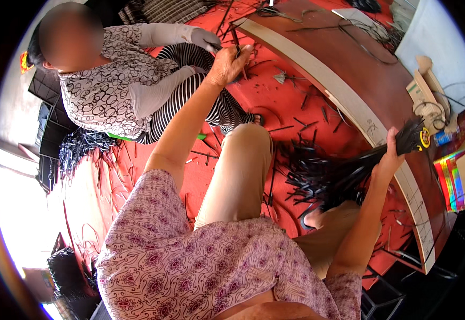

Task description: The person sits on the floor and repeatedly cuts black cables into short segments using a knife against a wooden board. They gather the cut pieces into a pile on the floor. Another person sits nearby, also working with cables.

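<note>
A bundle [352, 163] of black strips is gripped in the right hand [389, 156], its loose ends fanned out over the red floor [267, 93], its other end marked by a yellow label [425, 138]. The left hand [228, 65] is held out just beside the gloved hand [204, 39] of a co-worker [112, 85]; whatever is held there cannot be made out. The floor is strewn with black scraps [325, 113]. Wires [372, 41] are scattered on the brown table [344, 53].
</note>
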`<state>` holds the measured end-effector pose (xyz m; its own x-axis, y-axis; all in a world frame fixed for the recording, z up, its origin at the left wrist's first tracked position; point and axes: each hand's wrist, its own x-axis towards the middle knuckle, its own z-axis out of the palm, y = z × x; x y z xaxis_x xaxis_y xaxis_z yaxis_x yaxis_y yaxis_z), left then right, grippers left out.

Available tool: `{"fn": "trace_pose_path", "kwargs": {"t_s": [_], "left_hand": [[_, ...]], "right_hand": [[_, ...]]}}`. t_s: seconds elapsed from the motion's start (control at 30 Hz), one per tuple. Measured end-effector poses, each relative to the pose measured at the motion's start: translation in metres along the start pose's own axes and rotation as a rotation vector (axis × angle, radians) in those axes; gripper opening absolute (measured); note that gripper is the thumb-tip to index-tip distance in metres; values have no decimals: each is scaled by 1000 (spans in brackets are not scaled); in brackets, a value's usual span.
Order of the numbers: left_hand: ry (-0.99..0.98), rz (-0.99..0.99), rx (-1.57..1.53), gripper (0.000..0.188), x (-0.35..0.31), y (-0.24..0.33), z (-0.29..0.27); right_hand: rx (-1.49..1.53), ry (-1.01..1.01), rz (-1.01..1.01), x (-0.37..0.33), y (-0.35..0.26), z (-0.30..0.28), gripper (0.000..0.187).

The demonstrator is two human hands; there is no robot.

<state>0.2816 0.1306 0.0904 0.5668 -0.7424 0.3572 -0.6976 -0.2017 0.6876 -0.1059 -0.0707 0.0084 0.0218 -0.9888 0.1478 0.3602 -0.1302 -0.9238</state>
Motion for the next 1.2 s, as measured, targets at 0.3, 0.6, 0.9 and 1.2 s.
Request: {"fn": "trace_pose_path", "kwargs": {"t_s": [0.3,0.6,0.9,1.2], "left_hand": [[-269,293,302,26,-67,127,137],[-504,396,538,22,-81,133,268],[-555,365,577,24,-83,138,301],[-561,394,539,18,-96,140,300]], "right_hand": [[277,-73,111,-7,-24,-16,18],[221,-2,91,-11,-27,-32,19],[208,3,96,-23,-25,-48,19],[183,-36,91,-39,-26,-48,26]]}}
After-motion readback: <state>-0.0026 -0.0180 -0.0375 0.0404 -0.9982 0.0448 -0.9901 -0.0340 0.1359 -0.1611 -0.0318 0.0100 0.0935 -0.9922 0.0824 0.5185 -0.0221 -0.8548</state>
